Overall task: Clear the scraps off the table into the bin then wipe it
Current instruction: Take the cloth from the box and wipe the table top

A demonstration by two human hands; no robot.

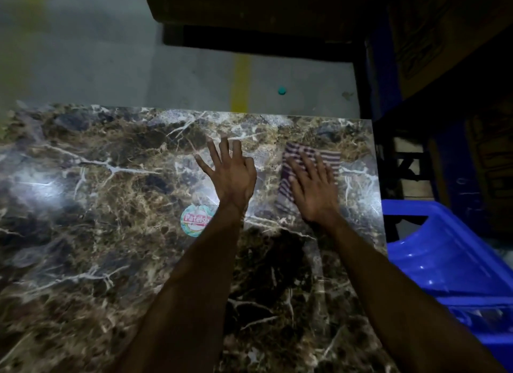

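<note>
Near the far right corner of the brown marble-patterned table top (97, 178), the right hand (313, 191) lies flat, palm down, fingers spread, pressing on a striped purple-and-white cloth (290, 161); it pins the cloth rather than gripping it. Cloth lies crumpled flat on the surface, its far and left parts showing past the fingers, close to the table's right edge. Hand and cloth slightly blurred. Left hand (231, 173) just left of the cloth, apart from it, released, fingers splayed and pointing toward the far edge; whether the palm touches the surface or hovers over it cannot be told. Both forearms bare, reaching in from the near side. Just left of the left wrist, a round pink-and-teal sticker (194, 220) with red lettering sits on the table, its right edge hidden by the arm. Bright glare on the table's left part. Right of the table, touching or nearly touching its edge, a glossy blue plastic bin (449, 261), contents not discernible. Beyond the far edge, grey floor (111, 67) with a yellow painted stripe (240, 81) and a small teal round cap (282, 90) beside it. Dark furniture at far right, detail lost in shadow.
</note>
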